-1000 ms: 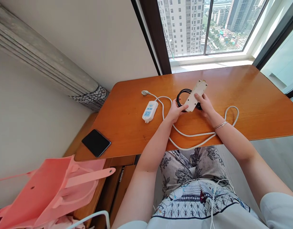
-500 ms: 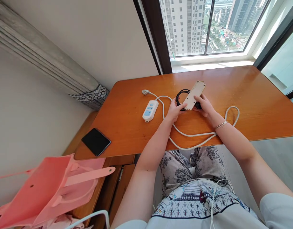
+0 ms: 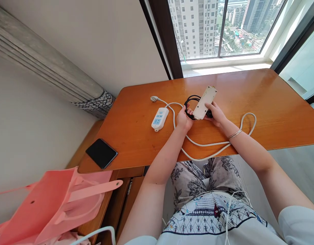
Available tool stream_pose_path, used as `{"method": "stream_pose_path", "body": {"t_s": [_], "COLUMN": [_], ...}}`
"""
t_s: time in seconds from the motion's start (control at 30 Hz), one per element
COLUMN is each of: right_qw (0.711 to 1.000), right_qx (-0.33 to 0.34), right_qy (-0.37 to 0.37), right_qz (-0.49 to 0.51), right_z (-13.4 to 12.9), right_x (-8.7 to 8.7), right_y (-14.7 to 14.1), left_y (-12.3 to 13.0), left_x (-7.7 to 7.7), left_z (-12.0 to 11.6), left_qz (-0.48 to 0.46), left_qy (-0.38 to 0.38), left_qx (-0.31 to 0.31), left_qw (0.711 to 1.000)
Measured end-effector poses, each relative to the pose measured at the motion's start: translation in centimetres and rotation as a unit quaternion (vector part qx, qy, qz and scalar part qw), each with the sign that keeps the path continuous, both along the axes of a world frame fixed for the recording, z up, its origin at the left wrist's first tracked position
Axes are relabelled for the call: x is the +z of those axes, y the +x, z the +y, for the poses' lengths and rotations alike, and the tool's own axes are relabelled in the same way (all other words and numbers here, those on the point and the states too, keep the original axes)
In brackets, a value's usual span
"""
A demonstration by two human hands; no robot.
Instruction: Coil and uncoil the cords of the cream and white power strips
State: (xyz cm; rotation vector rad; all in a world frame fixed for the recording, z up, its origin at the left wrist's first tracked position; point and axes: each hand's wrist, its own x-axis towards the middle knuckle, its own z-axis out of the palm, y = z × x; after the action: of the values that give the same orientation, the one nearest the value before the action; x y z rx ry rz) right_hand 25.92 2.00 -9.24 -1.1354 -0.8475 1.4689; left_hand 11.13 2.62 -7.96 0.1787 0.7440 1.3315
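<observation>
In my right hand (image 3: 215, 113) is a cream power strip (image 3: 205, 102), tilted above the table with its screwed underside towards me. My thumb lies across its edge, and a black plug (image 3: 209, 113) shows beside these fingers. A coiled black cable (image 3: 189, 102) hangs at the strip's left side. My left hand (image 3: 185, 119) has its fingers curled round the lower part of that coil, palm turned up. A smaller white power strip (image 3: 160, 119) lies to the left on the table. Its white cord (image 3: 208, 145) loops under my forearms, and its plug (image 3: 154, 98) rests behind it.
The wooden table (image 3: 136, 136) has its front edge close to my lap. A black phone or tablet (image 3: 101, 153) lies at its left corner. Below that corner is an open pink bag (image 3: 57, 200). A window (image 3: 220, 30) stands behind the table.
My left hand has let go of the cream power strip's lower end and turned palm up around the black cable. The strip has shifted slightly left in my right hand.
</observation>
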Motion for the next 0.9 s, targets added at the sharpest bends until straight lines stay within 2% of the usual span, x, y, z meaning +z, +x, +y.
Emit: {"method": "stream_pose_path", "body": {"t_s": [0.1, 0.33, 0.43, 0.53, 0.67, 0.8, 0.9], "right_qw": [1.000, 0.997, 0.993, 0.991, 0.992, 0.995, 0.996], "right_qx": [0.003, 0.015, 0.044, 0.080, 0.092, 0.083, 0.081], "right_qy": [0.007, 0.068, 0.095, 0.076, 0.051, 0.015, 0.009], "right_qz": [0.000, -0.034, -0.051, -0.069, -0.068, -0.049, -0.040], "right_z": [0.0, -0.1, -0.3, -0.6, -0.9, -0.9, -0.9], "right_x": [-0.1, 0.4, 0.6, 0.7, 0.9, 0.9, 0.9], "right_y": [0.0, 0.5, 0.3, 0.1, 0.1, 0.1, 0.0], "left_y": [0.0, -2.0, -3.1, -3.6, -3.3, -3.1, -3.1], "left_x": [0.1, 1.0, 1.2, 0.9, 0.3, 0.4, 0.6], "left_z": [0.0, 0.4, 0.8, 1.2, 1.2, 1.0, 1.1], "left_qz": [0.009, 0.083, 0.124, 0.166, 0.193, 0.166, 0.154], "left_qy": [-0.003, 0.017, 0.010, -0.008, -0.003, 0.039, 0.041], "left_qx": [-0.003, -0.094, -0.114, -0.141, -0.126, -0.104, -0.099], "left_qw": [1.000, 0.992, 0.986, 0.976, 0.973, 0.980, 0.982]}}
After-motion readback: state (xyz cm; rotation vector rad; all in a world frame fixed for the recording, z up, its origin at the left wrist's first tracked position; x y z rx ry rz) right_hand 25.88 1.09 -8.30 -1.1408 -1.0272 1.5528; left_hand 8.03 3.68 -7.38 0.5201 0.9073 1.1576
